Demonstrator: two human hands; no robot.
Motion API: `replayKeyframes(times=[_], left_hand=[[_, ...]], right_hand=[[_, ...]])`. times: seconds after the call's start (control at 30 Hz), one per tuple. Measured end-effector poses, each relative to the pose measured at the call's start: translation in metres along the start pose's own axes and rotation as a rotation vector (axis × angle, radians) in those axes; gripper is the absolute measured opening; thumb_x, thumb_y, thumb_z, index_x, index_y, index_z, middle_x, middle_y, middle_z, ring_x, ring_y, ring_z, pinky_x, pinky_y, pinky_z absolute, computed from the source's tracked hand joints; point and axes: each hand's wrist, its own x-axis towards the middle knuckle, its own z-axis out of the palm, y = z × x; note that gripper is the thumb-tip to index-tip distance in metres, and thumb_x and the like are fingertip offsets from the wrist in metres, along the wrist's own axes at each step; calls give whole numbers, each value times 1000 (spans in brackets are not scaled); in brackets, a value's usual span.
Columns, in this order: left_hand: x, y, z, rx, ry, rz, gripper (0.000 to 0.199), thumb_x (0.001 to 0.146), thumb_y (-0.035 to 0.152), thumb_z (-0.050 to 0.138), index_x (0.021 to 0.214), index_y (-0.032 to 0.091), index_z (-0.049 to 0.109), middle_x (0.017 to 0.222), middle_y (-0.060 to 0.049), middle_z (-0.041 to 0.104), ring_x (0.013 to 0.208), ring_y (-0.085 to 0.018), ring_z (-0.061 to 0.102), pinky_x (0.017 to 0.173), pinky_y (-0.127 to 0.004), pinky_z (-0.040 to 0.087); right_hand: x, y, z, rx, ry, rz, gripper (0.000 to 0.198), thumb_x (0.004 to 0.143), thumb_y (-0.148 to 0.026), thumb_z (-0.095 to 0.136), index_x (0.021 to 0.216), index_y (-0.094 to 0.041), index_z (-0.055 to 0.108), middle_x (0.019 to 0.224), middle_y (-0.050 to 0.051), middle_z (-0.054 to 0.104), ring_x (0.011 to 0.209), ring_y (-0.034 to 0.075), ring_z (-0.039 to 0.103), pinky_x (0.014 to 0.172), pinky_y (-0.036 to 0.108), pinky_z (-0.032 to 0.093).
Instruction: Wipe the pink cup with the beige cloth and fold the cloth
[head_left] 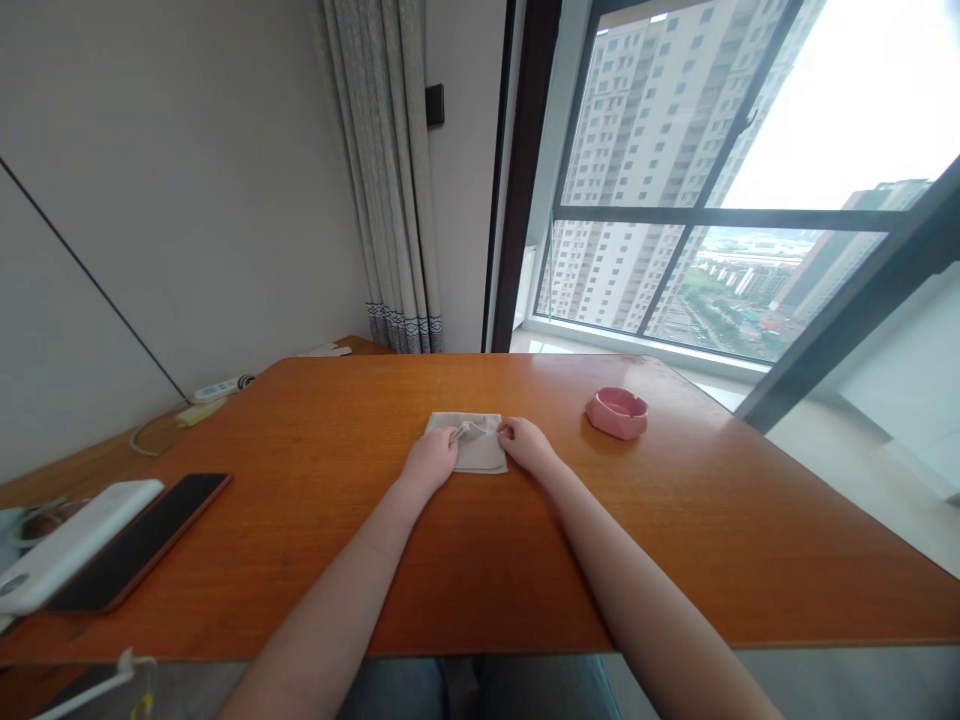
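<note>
A small light-grey cloth (480, 458) lies flat on the wooden table, in front of my body. It is roughly square and looks layered, with a pale cord-like strip or raised fold across its upper middle. My left hand (433, 456) rests over the cloth's left side, its fingers closed at the left end of that strip. At the upper right edge, my right hand (523, 441) has thumb and fingers pinched together on the cloth. The fingertips of both hands are small in view and partly hidden.
A pink ashtray (616, 414) stands right of my hands. On the left lie a dark phone (142, 540) and a white power bank-like slab (79, 545). A power strip (216, 390) sits by the wall. The table's (337, 390) far edge faces a curtain and window.
</note>
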Motion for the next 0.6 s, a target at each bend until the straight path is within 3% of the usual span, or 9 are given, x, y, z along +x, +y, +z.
replayKeyframes(times=[0.07,0.23,0.33,0.4,0.43,0.53,0.6], left_hand=[[0,-2,-2,-47,65,-63,28,87,28,41,95,19,66,93,-11,68,90,-25,63,84,-37,46],[-1,8,6,-512,225,57,23,80,28,56,99,22,68,112,-8,65,111,-25,55,103,-38,34],[-1,17,13,-835,393,-18,30,86,33,47,107,21,64,116,-7,63,114,-23,53,105,-36,32],[-1,21,17,-900,453,-10,35,90,33,40,115,20,60,123,-8,60,119,-21,50,105,-35,32],[-2,22,19,-865,411,38,36,90,32,39,117,19,59,125,-8,58,120,-21,49,105,-35,32],[-6,23,25,-555,104,238,37,87,28,43,119,18,58,126,-10,57,121,-24,48,107,-39,30],[-9,23,28,-329,-44,283,44,82,26,47,125,15,53,133,-13,51,125,-27,43,109,-43,25]], right_hand=[[-3,-2,0,5,-49,-46,10,77,-25,58,85,-20,60,74,0,61,70,13,54,63,22,34],[-8,-12,4,-43,-52,-66,21,75,-37,62,84,-19,56,80,2,60,74,15,53,65,24,34],[-9,-14,6,-47,-48,-49,25,74,-41,64,83,-19,56,83,3,61,77,16,53,67,25,35],[-9,-13,8,-43,-54,-49,26,73,-42,64,83,-19,56,85,4,62,79,17,54,68,26,36],[-8,-12,9,-42,-54,-49,26,73,-42,64,83,-19,57,86,4,62,80,18,55,69,26,36],[-5,-9,11,-26,-55,-63,18,74,-33,61,83,-18,58,89,7,63,84,19,56,73,27,37],[-3,-7,11,-7,-62,-77,10,76,-25,56,81,-17,59,89,8,64,85,19,57,74,26,38]])
